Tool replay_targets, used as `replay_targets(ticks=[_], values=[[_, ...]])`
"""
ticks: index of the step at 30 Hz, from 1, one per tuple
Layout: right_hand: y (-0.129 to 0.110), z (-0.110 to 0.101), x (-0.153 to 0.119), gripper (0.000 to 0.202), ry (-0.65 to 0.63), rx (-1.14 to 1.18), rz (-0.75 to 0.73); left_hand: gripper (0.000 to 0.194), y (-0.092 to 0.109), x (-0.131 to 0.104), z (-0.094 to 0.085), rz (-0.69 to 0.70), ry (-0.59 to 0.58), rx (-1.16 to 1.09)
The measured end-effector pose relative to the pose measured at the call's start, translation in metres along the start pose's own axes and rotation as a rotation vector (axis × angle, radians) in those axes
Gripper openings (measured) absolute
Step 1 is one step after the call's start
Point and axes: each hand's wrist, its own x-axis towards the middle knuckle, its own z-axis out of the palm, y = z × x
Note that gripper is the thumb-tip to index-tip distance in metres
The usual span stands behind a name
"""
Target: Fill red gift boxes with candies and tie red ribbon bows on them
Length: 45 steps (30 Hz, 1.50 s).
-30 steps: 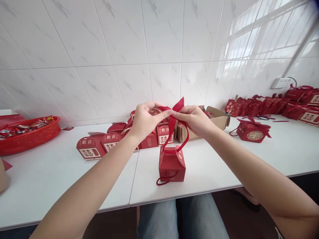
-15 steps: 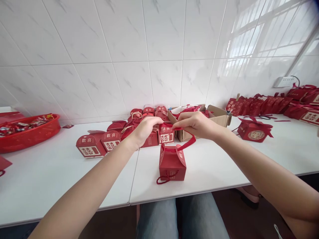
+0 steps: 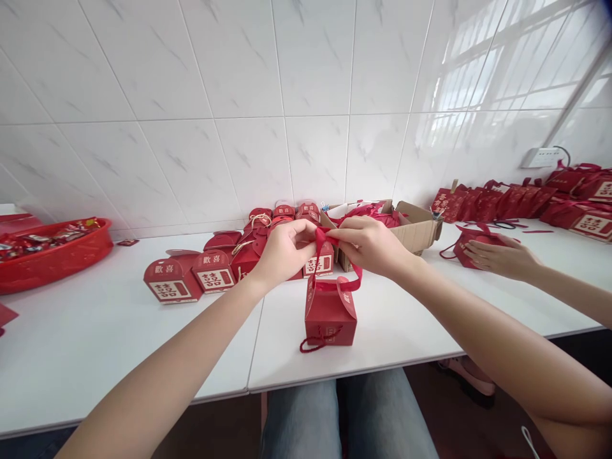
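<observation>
White table (image 3: 201, 357): boxes (image 3: 167, 284) read "歡喜"; hands (image 3: 287, 250) pinch ribbon (image 3: 320, 242).

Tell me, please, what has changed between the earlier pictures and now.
Since the first picture, the left hand and right hand have come down slightly; the ribbon end no longer sticks up above them, and both pinch it. Another person's hand has come in from the right, against the right-hand box. The near box, tub and carton stay put.
</observation>
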Motion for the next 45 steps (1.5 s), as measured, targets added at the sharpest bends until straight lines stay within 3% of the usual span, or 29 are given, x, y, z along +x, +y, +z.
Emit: replay_targets(ticks=[4, 9, 14, 21, 29, 39, 45], values=[[0.001, 0.006, -0.003, 0.023, 0.103, 0.212, 0.098, 0.015, -0.004, 0.0, -0.001, 0.138, 0.123, 0.135], [-0.004, 0.009, -0.008, 0.024, 0.161, 0.677, 0.433, 0.02, -0.002, -0.004, -0.007, 0.185, 0.154, 0.241], [-0.004, 0.001, -0.005, 0.026, 0.075, 0.98, 0.578, 0.019, -0.003, -0.005, -0.006, 0.167, 0.162, 0.232], [-0.005, -0.016, 0.015, 0.026, 0.001, 0.784, 0.5, 0.02, -0.004, -0.006, -0.003, 0.141, 0.158, 0.21], [-0.007, -0.018, 0.019, 0.024, -0.035, 0.707, 0.409, 0.02, -0.003, -0.007, -0.004, 0.135, 0.172, 0.185], [-0.012, -0.017, 0.007, 0.03, 0.103, 0.868, 0.556, 0.02, 0.011, -0.004, -0.016, 0.093, 0.29, 0.085], [-0.006, -0.009, -0.013, 0.025, 0.216, 0.962, 0.719, 0.022, 0.01, -0.008, -0.027, 0.033, 0.344, 0.061]])
